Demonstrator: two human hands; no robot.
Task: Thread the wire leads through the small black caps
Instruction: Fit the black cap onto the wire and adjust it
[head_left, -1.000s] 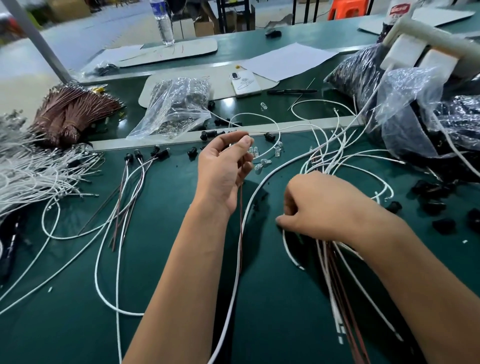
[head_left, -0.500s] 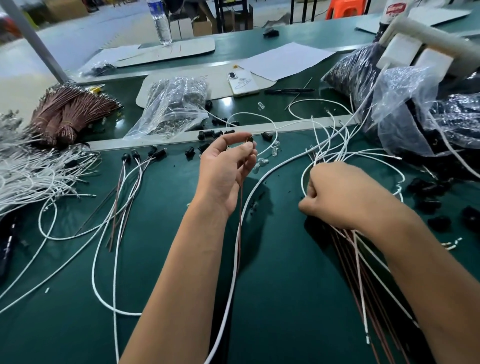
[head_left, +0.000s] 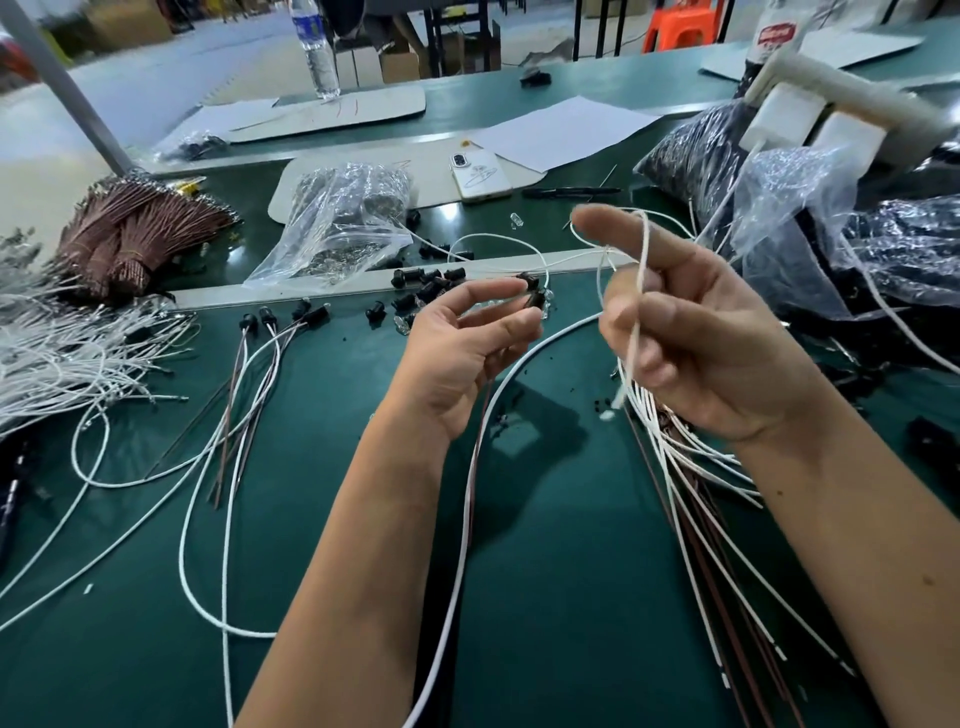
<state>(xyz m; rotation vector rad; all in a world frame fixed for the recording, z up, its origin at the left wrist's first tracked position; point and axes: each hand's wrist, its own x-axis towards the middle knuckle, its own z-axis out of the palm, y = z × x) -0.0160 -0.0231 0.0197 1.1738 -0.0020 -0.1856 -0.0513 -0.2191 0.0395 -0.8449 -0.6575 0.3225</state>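
Head view, only one. Left hand raised palm-up over the surface; its fingers pinch a black cap at the tips, held out in front so the bore is reachable and in my sight; a thin brown lead hangs down from that hand alongside a long white wire, so this piece looks partly assembled, though whether the lead is already through the cap I cannot tell.

Right hand up beside it, just apart; its fingers loosely curled round one white lead, index extended, the lead running upright across the palm; I judge it is held this way to single it out of the bundle trailing under the wrist, and to bring a free end toward the cap. The end itself is blurred; not readable.

Loose caps lie in a heap just beyond the left hand, near enough to pick without reaching; finished leads with caps on fan out at left, kept apart from the raw stock; white leads piled at far left; brown bundle behind them; bags past the rail.

Next move, as I judge it: bring the lead end to the bore; needs both hands steady.
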